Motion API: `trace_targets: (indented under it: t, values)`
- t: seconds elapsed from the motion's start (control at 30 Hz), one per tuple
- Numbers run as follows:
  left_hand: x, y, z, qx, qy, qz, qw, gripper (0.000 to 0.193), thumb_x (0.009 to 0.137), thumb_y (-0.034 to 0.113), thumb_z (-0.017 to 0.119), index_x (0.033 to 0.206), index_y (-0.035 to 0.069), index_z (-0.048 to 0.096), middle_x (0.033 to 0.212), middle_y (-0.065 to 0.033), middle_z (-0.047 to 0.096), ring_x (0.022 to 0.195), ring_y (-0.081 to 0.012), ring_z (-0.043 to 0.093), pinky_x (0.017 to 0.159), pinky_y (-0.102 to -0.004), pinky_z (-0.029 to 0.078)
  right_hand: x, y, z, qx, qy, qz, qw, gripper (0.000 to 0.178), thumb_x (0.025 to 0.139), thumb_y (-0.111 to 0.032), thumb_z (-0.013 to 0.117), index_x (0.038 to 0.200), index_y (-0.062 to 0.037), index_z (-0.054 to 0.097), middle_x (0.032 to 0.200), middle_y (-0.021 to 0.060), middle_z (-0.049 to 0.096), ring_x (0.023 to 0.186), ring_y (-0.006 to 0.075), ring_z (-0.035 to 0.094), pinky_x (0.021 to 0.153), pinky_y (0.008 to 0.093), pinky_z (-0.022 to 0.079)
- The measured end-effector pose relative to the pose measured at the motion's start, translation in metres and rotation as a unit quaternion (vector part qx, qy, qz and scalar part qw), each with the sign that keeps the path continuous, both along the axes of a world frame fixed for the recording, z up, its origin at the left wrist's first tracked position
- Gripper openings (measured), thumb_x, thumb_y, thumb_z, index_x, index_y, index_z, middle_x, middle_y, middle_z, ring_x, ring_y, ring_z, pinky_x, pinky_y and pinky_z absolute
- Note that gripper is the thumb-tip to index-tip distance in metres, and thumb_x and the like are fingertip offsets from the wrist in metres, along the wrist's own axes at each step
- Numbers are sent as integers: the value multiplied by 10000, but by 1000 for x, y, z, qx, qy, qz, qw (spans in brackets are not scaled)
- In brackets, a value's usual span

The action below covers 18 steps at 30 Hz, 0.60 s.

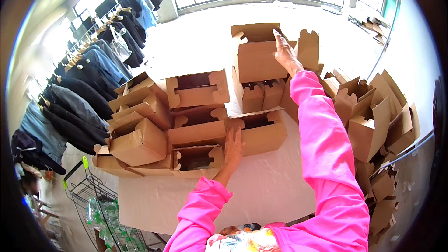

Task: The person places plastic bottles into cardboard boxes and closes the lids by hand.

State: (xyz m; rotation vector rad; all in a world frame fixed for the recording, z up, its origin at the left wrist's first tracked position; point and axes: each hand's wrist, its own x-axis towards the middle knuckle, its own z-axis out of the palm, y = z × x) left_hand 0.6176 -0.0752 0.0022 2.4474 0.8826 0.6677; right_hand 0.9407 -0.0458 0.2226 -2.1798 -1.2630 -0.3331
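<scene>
My right hand [286, 55] reaches far forward, its fingers stretched out along the right side of an open brown cardboard box [261, 63] that stands higher than the boxes around it. Closer in, my left hand [234, 148] lies with fingers extended against the left end of another open carton [261, 138]. Beside that hand, to its left, is a small open box [198, 157] with notched flaps. Neither hand is wrapped round anything I can see. My right thumb is hidden.
Several open cartons [140, 142] crowd the left of the pale table [266, 182]. More boxes [366, 128] pile up at the right. A wire cart [100, 205] holding green and clear bottles stands at the lower left, below a rack of dark clothes [79, 98].
</scene>
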Motion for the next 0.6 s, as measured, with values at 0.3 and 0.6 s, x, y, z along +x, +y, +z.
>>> trace_targets:
  t: [0.3,0.6]
  values:
    - [-66,-31,24,4,-58,-74,996,441,742,28,637,1164,70,517,1341,-221,330,1252,-377,330,1017,-449,316,-6,-51,-40,196,-47,-114,973,114,766,-157,636,789,-47,657,823,140,615,791,301,613,700,385,475]
    - [-213,-66,118,-319,-195,-101,922,278,850,57,587,1127,35,569,1065,-68,610,991,-184,578,868,-290,450,-159,-161,39,318,-75,47,944,234,775,63,520,961,-6,643,909,69,619,860,167,590,760,265,457]
